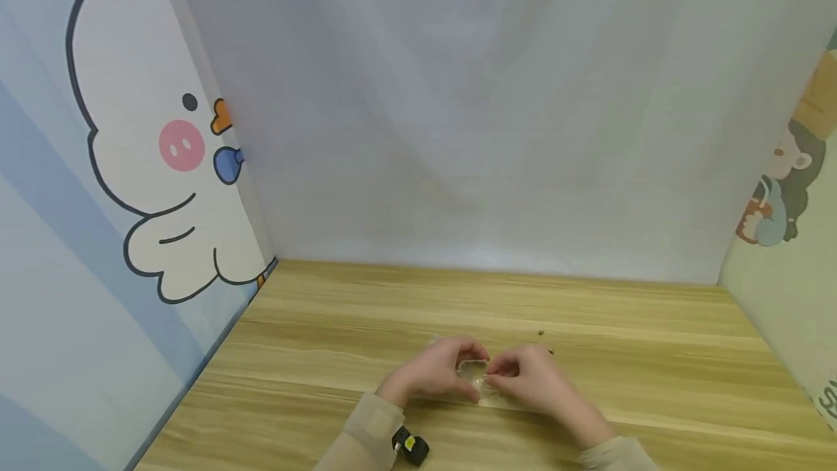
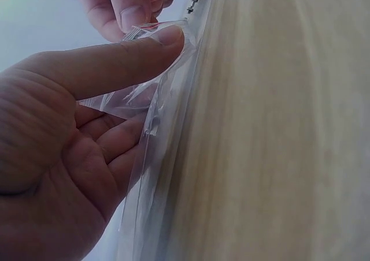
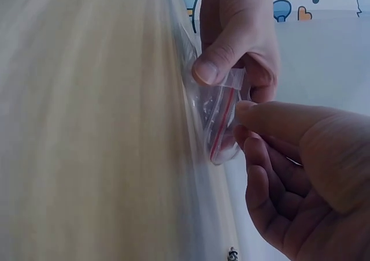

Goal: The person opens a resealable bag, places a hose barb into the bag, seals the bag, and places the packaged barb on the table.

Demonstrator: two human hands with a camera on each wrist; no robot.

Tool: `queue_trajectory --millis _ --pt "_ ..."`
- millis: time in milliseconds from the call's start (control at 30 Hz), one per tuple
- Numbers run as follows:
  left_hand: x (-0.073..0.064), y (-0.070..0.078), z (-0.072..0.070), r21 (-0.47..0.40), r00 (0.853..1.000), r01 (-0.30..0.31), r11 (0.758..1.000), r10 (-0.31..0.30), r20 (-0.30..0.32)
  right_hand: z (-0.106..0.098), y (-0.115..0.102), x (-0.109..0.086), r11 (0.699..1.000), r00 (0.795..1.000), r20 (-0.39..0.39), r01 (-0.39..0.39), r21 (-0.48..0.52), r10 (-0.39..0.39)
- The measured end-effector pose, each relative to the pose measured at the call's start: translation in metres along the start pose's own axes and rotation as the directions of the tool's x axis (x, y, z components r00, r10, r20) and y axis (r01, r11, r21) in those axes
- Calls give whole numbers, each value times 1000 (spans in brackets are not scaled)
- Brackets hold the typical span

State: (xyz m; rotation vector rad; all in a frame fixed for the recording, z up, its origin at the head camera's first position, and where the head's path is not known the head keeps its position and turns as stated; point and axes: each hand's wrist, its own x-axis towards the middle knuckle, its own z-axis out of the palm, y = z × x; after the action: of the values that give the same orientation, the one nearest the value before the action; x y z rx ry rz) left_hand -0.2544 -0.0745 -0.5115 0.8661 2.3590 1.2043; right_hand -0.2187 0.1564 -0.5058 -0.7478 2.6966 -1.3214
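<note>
A clear plastic zip-lock bag (image 1: pixel 472 368) is between the two hands, low over the table, its mouth spread apart. A red line (image 3: pixel 222 125) along its top shows in the right wrist view. My left hand (image 1: pixel 437 369) holds the bag by its side, the thumb (image 2: pixel 124 64) pressed along the plastic. From the right, my right hand (image 1: pixel 532 380) pinches the edge of the mouth between thumb and fingertips. In the left wrist view the bag's film (image 2: pixel 130 102) shows below the thumb, and the fingers behind it are partly hidden.
Two tiny dark metal pieces (image 1: pixel 540 332) lie on the wood-grain table (image 1: pixel 314 311) beyond the right hand. A small black device (image 1: pixel 413 449) with a yellow mark is by the left wrist. A pale backdrop (image 1: pixel 471 129) and printed side panels (image 1: pixel 150 129) enclose the table.
</note>
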Motion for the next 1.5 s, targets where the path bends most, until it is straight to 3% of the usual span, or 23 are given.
queue_trajectory --millis 267,1200,1500 --pt "-1 0 -1 3 1000 -13 1000 13 -1 3 -1 0 1000 1000 -24 10 -15 -11" --pt "-4 0 -1 31 1000 -13 999 13 -7 -9 -4 -7 999 999 7 -35 1 35" --pt "-3 3 1 68 1000 -14 998 15 -7 -20 -2 -14 995 996 10 -93 40 92"
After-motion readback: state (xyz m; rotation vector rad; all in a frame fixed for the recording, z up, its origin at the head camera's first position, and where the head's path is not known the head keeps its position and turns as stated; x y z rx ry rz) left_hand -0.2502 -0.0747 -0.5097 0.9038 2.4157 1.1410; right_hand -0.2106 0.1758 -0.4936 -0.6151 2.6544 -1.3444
